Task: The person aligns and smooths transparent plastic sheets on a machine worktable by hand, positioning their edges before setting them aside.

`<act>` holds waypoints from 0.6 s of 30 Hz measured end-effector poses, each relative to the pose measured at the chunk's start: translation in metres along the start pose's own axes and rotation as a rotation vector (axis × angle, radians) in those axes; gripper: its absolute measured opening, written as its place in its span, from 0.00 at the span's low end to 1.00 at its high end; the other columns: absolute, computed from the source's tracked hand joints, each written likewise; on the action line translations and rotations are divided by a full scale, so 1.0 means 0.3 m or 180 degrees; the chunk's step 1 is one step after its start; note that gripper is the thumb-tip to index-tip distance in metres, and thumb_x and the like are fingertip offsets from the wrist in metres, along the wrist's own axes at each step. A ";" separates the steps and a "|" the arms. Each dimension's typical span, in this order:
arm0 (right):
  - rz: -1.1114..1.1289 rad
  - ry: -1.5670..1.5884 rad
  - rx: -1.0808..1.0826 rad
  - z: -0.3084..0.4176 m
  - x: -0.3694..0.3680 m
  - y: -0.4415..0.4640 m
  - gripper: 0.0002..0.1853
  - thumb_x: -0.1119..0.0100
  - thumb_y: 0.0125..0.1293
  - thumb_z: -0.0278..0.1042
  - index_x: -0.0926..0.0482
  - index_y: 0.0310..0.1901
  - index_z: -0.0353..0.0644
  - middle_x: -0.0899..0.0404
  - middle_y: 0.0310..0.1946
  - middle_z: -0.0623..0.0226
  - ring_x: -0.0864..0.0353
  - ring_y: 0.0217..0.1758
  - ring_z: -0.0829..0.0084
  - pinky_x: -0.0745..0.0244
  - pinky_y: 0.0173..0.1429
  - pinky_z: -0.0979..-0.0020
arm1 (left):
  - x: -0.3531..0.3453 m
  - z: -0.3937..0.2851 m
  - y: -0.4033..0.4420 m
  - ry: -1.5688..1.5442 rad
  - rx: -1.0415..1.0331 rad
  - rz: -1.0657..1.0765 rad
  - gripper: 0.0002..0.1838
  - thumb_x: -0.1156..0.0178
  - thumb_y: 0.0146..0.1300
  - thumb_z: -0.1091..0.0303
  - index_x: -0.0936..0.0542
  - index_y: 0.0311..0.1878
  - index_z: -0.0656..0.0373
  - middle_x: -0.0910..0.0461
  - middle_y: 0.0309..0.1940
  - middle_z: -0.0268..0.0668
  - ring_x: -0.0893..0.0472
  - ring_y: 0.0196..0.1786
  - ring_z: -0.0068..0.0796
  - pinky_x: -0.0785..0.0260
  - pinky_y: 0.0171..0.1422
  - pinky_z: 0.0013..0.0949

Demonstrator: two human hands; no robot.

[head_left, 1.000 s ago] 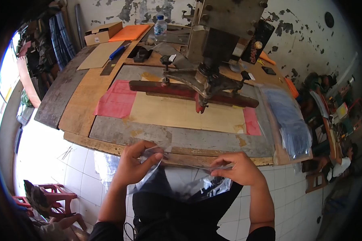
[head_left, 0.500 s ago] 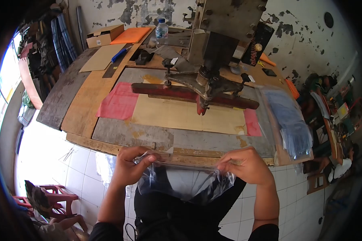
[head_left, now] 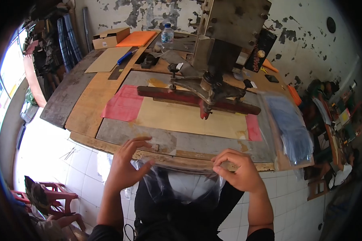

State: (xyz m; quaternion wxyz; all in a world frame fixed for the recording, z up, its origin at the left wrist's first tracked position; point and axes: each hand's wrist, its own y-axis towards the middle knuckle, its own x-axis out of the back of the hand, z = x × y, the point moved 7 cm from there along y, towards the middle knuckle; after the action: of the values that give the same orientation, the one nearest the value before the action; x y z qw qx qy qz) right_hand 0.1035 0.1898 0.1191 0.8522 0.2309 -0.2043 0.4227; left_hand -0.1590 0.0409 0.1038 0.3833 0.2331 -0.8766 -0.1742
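A clear plastic sheet (head_left: 185,182) hangs over my lap at the table's front edge. My left hand (head_left: 129,164) is at its left end, thumb and fingers spread apart. At the right end my right hand (head_left: 236,168) pinches the sheet's upper edge between thumb and fingers. Beyond both hands lies a grey metal plate (head_left: 120,130) bearing a cream sheet (head_left: 181,120) with a red piece (head_left: 124,103) at its left. Above that sheet is the dark red bar (head_left: 229,107) of a metal press (head_left: 207,86).
Stacked clear plastic pieces (head_left: 287,124) lie at the table's right. At the back are a cardboard box (head_left: 108,39), an orange packet (head_left: 137,39), a bottle (head_left: 167,36) and a blue cutter (head_left: 125,56). Red stools (head_left: 54,193) stand lower left; people sit at the far right.
The fingers of my left hand have spread from their pinch on the plastic. My right hand still holds its end, slightly lower. The whole view has shifted a little.
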 end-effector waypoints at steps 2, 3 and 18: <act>-0.0186 -0.0139 0.0221 0.073 -0.044 0.012 0.07 0.27 0.68 0.27 0.16 0.42 0.36 0.13 0.40 0.60 0.11 0.45 0.63 0.19 0.52 0.66 | 0.000 -0.102 0.021 0.0307 -0.0058 0.0029 0.22 0.20 0.55 0.67 0.15 0.53 0.54 0.17 0.66 0.43 0.18 0.67 0.51 0.26 0.70 0.47; -0.0256 -0.0211 0.0387 0.102 -0.070 0.020 0.07 0.27 0.67 0.27 0.16 0.41 0.36 0.15 0.40 0.62 0.12 0.46 0.62 0.19 0.51 0.65 | -0.035 -0.167 0.027 0.0355 -0.0453 0.0257 0.23 0.20 0.54 0.66 0.14 0.53 0.54 0.15 0.62 0.43 0.16 0.64 0.49 0.25 0.69 0.47; -0.1431 -0.1074 0.1063 0.118 -0.221 -0.087 0.27 0.21 0.65 0.34 0.18 0.63 0.33 0.20 0.60 0.51 0.17 0.62 0.53 0.18 0.65 0.58 | -0.103 -0.206 0.042 -0.0308 -0.0330 0.0215 0.13 0.25 0.67 0.60 0.10 0.51 0.54 0.11 0.30 0.39 0.12 0.29 0.43 0.21 0.34 0.40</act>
State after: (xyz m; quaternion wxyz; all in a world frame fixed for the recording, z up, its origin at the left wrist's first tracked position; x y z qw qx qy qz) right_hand 0.0824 0.1142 0.1060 0.8287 0.4736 -0.2144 0.2073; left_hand -0.0975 0.0602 0.1314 0.3577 0.1745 -0.8912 -0.2174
